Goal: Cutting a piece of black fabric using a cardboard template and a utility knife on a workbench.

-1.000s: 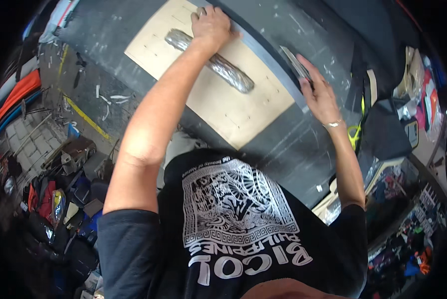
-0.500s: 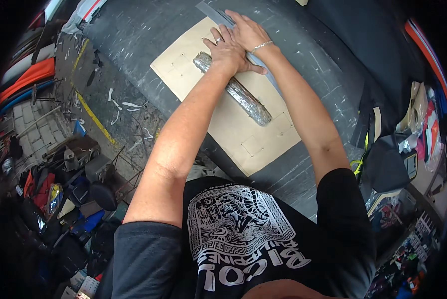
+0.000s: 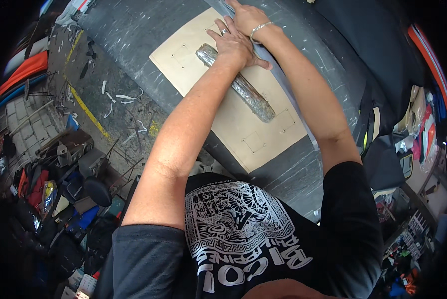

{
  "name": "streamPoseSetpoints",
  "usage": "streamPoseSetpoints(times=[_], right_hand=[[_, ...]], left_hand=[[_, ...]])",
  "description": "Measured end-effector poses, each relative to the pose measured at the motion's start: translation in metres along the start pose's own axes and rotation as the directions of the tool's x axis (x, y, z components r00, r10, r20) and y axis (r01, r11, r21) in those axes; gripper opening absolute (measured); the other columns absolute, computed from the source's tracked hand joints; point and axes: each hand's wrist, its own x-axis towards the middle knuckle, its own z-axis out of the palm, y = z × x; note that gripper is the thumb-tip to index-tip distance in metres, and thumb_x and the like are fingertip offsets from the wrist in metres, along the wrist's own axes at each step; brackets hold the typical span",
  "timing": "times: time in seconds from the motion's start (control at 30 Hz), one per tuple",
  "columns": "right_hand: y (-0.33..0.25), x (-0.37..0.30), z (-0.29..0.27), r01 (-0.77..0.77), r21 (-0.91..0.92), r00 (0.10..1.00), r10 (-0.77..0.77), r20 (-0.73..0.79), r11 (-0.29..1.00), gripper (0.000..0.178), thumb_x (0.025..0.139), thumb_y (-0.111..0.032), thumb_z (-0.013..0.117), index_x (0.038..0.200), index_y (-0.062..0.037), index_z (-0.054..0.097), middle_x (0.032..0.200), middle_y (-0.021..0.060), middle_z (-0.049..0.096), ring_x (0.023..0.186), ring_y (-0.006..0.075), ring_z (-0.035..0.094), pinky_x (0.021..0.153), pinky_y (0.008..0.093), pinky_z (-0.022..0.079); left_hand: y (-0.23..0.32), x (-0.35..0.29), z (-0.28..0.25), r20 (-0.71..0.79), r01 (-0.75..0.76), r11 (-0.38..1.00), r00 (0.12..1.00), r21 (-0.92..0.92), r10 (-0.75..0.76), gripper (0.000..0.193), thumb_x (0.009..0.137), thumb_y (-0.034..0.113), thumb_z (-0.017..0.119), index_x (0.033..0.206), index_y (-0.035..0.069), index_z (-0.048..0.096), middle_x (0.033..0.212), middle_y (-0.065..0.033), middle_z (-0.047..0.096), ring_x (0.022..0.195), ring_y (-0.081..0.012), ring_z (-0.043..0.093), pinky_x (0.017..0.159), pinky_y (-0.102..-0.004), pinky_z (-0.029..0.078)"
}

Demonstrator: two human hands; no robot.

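Observation:
A beige cardboard pattern [image 3: 211,30] with small holes and pencilled rectangles lies slantwise on the dark table. Across its middle rests a long bar wrapped in shiny tape [image 3: 253,99]. My left hand [image 3: 233,49], a ring on one finger, presses flat on the pattern beside the bar's far end, fingers and thumb spread. Along the pattern's right edge runs a strip of thin grey material [image 3: 289,84], partly under my right forearm. My right hand [image 3: 251,21], with a bracelet at the wrist, is at the strip's far end, fingers bent; whatever they hold is hidden.
The scratched dark table [image 3: 128,47] spreads around the pattern. Black fabric [image 3: 363,55] is heaped at the right. Left of the table, the floor has a yellow line [image 3: 89,112] and white scraps [image 3: 128,97]. Piled bags and tools [image 3: 79,184] crowd the lower left.
My right hand has slid a little farther away along the pattern's right edge, and its fingers are more bent. More of the grey strip shows beside the pattern. My left hand stays pressed down.

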Motion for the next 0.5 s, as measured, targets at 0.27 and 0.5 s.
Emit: streamPoseSetpoints(times=[0.27, 0.5], right_hand=[[0.011, -0.044, 0.004, -0.061, -0.015, 0.997, 0.062, 0.048, 0.998, 0.067, 0.095, -0.036, 0.061, 0.153, -0.012, 0.037, 0.119, 0.0284, 0.067, 0.109, 0.0468, 0.065, 0.095, 0.0526, 0.052], [0.035, -0.132, -0.003, -0.008, -0.085, 0.999, 0.005, -0.042, 0.996, 0.06, 0.094, -0.011, 0.055, 0.151, -0.0251, 0.041, 0.107, 0.0238, 0.069, 0.095, 0.0449, 0.067, 0.085, 0.0529, 0.054]], left_hand=[[-0.002, 0.004, 0.006, -0.057, 0.065, 0.998, 0.996, 0.018, -0.064, 0.15, 0.049, 0.092, 0.073, 0.164, 0.013, 0.017, 0.164, -0.0325, 0.015, 0.152, -0.0522, 0.01, 0.114, -0.0728, 0.019], [-0.01, -0.016, 0.009, -0.278, -0.157, 0.984, 0.952, -0.086, 0.128, 0.137, 0.066, 0.08, 0.072, 0.155, -0.012, 0.023, 0.164, -0.0338, 0.016, 0.151, -0.0526, 0.017, 0.118, -0.0643, 0.025]])
